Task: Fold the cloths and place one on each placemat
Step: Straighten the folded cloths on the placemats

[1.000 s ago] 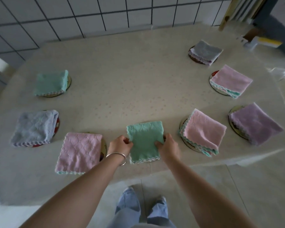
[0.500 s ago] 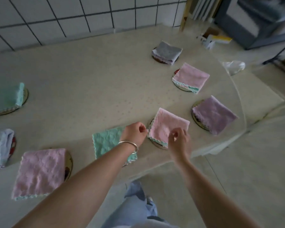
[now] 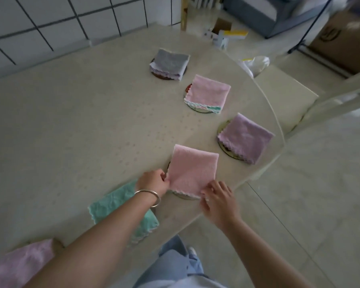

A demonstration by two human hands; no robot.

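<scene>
At the far left edge a pale pink cloth (image 3: 19, 265) lies only partly in view, and beside it the green cloth (image 3: 112, 204) you were squaring up a second ago now sits let go on the counter (image 3: 81, 132), your left forearm crossing over it. You have stepped along to the next place: your left hand (image 3: 153, 182) pinches the near left corner of the pink cloth (image 3: 192, 171), fingers curled on the hem, while your right hand (image 3: 217, 197) grips its near right corner with the fingers (image 3: 206, 191) closed on the scalloped edge. That cloth lies folded on its placemat (image 3: 182, 196), of which only a dark sliver shows (so you look to be straightening, not folding).

Further right, the lilac cloth (image 3: 245, 138), another pink cloth (image 3: 208, 92) and a grey cloth (image 3: 168, 64) each rest on a round mat, which suggests the task is near its end. Nothing blocks your hands. Boxes (image 3: 227, 36) and a clear bag (image 3: 256, 63) stand well beyond the counter's far right edge.
</scene>
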